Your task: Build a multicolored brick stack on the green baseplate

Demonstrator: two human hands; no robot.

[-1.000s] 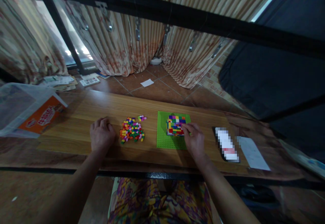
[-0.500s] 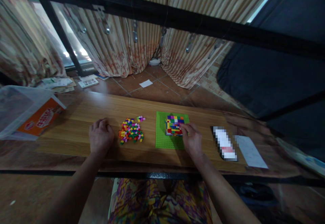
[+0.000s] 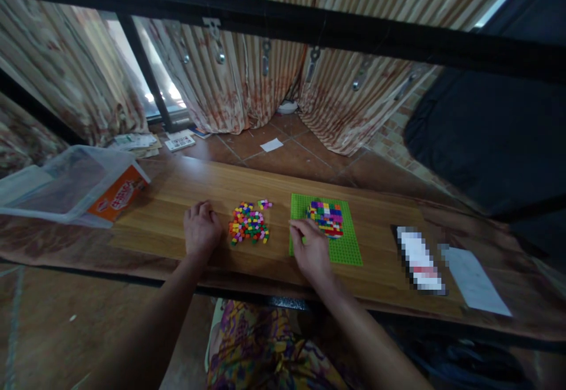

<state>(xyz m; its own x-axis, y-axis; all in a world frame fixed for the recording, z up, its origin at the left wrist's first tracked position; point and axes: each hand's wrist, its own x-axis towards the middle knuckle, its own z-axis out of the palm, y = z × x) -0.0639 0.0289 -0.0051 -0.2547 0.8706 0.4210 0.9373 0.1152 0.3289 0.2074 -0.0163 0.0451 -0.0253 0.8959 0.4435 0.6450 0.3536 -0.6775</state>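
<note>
My left hand [image 3: 202, 229] rests on the wooden tabletop with its fingers curled in, just left of a loose heap of small coloured toy bricks [image 3: 250, 225]. Nothing shows in it. My right hand [image 3: 313, 251] is over the left part of a green studded baseplate [image 3: 349, 242], its thumb and forefinger slightly apart and no brick visible between them. On the plate stands a block built of multicoloured bricks [image 3: 329, 218], partly covered by that hand. A small cluster of bricks [image 3: 265, 204] lies behind the heap.
A clear plastic box [image 3: 84, 171] with an orange label stands at the table's left end. Toward the right lie a phone with a blurred screen [image 3: 420, 260] and a white paper sheet [image 3: 477, 281]. A dark metal bar [image 3: 283, 24] crosses in front of striped curtains [image 3: 247, 83].
My right hand has moved left from the right side of the brick block to the baseplate's left part. My left hand stays beside the heap. The whole view has shifted and tilted.
</note>
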